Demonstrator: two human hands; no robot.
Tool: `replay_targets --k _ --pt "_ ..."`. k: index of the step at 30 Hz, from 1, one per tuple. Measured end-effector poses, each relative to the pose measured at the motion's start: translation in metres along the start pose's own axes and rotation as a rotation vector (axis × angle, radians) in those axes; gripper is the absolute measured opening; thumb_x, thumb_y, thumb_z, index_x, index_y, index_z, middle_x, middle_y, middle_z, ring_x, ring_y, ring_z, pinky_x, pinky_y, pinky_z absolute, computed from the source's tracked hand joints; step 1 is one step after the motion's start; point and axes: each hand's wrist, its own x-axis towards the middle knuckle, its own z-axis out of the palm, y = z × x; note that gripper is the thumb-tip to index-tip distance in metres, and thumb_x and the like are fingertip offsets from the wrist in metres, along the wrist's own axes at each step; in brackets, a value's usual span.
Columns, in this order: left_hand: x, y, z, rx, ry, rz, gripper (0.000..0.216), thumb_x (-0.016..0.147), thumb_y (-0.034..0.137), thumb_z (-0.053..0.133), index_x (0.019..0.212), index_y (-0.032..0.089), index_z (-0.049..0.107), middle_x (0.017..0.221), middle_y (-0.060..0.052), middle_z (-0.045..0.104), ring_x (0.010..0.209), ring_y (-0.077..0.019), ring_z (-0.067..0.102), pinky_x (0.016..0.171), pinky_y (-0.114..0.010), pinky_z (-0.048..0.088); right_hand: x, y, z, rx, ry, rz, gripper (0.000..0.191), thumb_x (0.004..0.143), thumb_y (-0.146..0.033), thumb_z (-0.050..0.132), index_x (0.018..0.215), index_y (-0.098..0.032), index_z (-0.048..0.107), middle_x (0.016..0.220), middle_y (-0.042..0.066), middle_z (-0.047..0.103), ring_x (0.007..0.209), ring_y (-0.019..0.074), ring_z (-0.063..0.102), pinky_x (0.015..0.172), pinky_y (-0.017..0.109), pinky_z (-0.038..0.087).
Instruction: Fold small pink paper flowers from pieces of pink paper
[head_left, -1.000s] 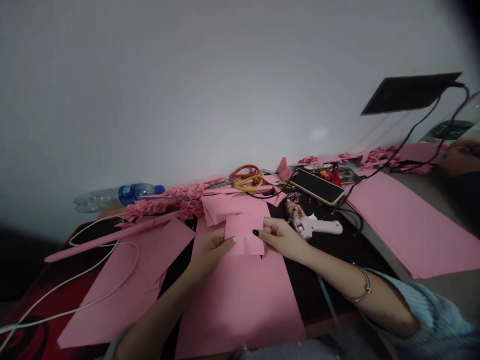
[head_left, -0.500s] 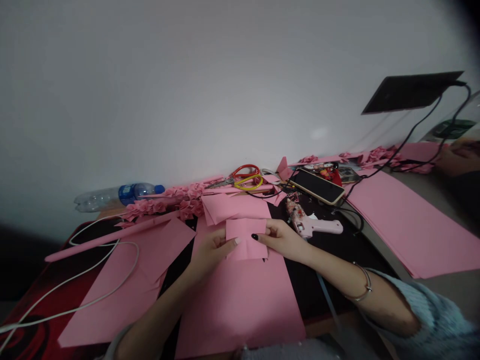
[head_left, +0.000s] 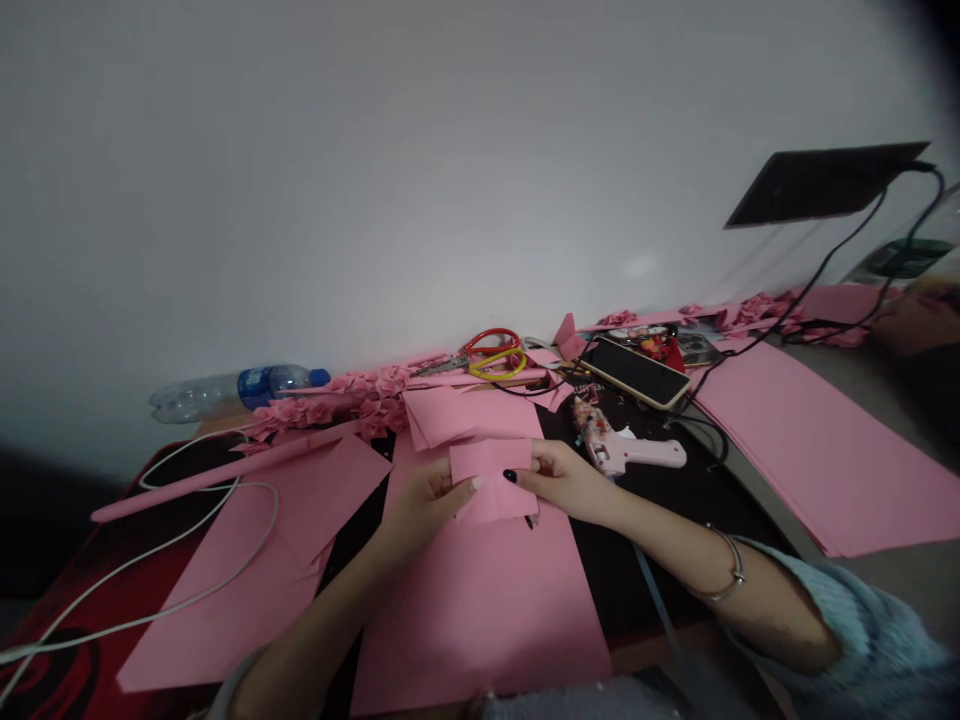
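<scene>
With the fingers of your left hand point(head_left: 424, 500) and right hand point(head_left: 568, 484), you pinch opposite sides of a small, creased pink paper square point(head_left: 491, 461) over a long pink paper sheet point(head_left: 484, 610), so working its fold seems the step in hand, and the next move calls for level edges and even pressure.

Wall side point(head_left: 420, 180): scissors point(head_left: 454, 362) and paper flowers point(head_left: 381, 386) obstruct a low reach.
Right: glue gun point(head_left: 637, 453) beside the right hand point(head_left: 559, 472), phone point(head_left: 636, 373) beyond.
Left: white cable point(head_left: 171, 611) loops across paper.
Between forearms: room over the large sheet point(head_left: 480, 620), up to the held paper point(head_left: 491, 505).
</scene>
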Motion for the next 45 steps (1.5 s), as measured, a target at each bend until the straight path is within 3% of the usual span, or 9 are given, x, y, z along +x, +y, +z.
replay_targets --k 7,13,18,20,22,27,29,34,45 --pt "-0.001 -0.001 0.0 -0.062 0.017 -0.095 0.029 0.082 0.041 0.066 0.093 0.015 0.074 0.074 -0.003 0.072 0.065 -0.0157 0.061 0.059 -0.024 0.047 0.0 -0.001 -0.001 0.032 0.023 -0.005 0.036 0.081 -0.05 0.072 0.079 -0.016 0.059 0.057 -0.006 0.058 0.043 0.0097 0.057 0.043 0.022 0.051" --pt "0.001 0.001 0.001 -0.136 0.085 -0.139 0.03 0.073 0.044 0.072 0.068 0.015 0.07 0.056 0.0 0.06 0.058 -0.0141 0.056 0.054 -0.024 0.044 0.002 0.003 -0.004 0.118 0.052 -0.025 0.032 0.081 -0.045 0.074 0.089 -0.014 0.07 0.054 -0.005 0.06 0.044 0.0116 0.06 0.045 0.022 0.049" --pt "0.002 -0.007 -0.001 -0.279 0.098 -0.216 0.038 0.069 0.041 0.078 0.099 0.018 0.077 0.082 -0.006 0.075 0.068 -0.0177 0.063 0.058 -0.026 0.049 0.005 0.01 -0.006 0.267 0.088 -0.054 0.023 0.072 -0.031 0.083 0.09 -0.018 0.078 0.079 0.003 0.075 0.056 0.0121 0.066 0.052 0.021 0.052" --pt "0.002 -0.007 -0.003 -0.399 0.022 -0.256 0.035 0.073 0.039 0.077 0.1 0.018 0.076 0.098 -0.009 0.077 0.09 -0.0254 0.068 0.075 -0.033 0.054 0.004 0.009 -0.004 0.356 0.058 -0.047 0.02 0.073 -0.033 0.08 0.085 -0.018 0.079 0.071 0.003 0.074 0.05 0.013 0.063 0.047 0.022 0.051" --pt "0.002 -0.007 -0.004 -0.496 -0.022 -0.229 0.03 0.075 0.037 0.074 0.097 0.016 0.077 0.102 -0.01 0.077 0.098 -0.0287 0.067 0.083 -0.037 0.054 0.004 0.006 -0.003 0.406 0.031 -0.017 0.014 0.075 -0.029 0.076 0.082 -0.017 0.079 0.063 0.003 0.072 0.046 0.0135 0.063 0.048 0.024 0.054" --pt "0.006 -0.006 -0.007 -0.625 -0.043 -0.26 0.037 0.062 0.046 0.073 0.084 0.017 0.077 0.085 -0.008 0.074 0.079 -0.0248 0.067 0.068 -0.034 0.058 0.003 0.004 -0.001 0.503 -0.043 -0.036 0.028 0.08 -0.039 0.066 0.08 -0.013 0.078 0.058 0.004 0.07 0.043 0.0174 0.064 0.049 0.031 0.057" --pt "0.006 -0.007 -0.007 -0.56 -0.031 -0.248 0.038 0.067 0.05 0.072 0.084 0.017 0.076 0.082 -0.007 0.07 0.073 -0.0213 0.064 0.062 -0.031 0.058 0.003 0.005 -0.001 0.465 -0.04 -0.003 0.033 0.082 -0.046 0.067 0.079 -0.014 0.077 0.056 0.004 0.069 0.043 0.0175 0.064 0.047 0.029 0.057" --pt "0.004 -0.013 -0.002 -0.222 -0.062 -0.189 0.024 0.074 0.038 0.075 0.09 0.021 0.069 0.072 0.004 0.053 0.063 -0.0125 0.057 0.061 -0.028 0.061 -0.003 0.01 -0.001 0.247 0.012 0.086 0.023 0.076 -0.028 0.081 0.095 -0.021 0.071 0.07 -0.002 0.072 0.051 0.0127 0.068 0.049 0.022 0.057" --pt "0.006 -0.016 0.005 -0.183 0.003 -0.158 0.033 0.075 0.029 0.074 0.106 0.023 0.066 0.106 -0.002 0.066 0.07 -0.0154 0.07 0.059 -0.025 0.061 -0.004 0.01 -0.003 0.151 0.039 0.137 0.03 0.076 -0.03 0.078 0.103 -0.025 0.068 0.085 -0.002 0.071 0.063 0.0143 0.071 0.061 0.028 0.061"
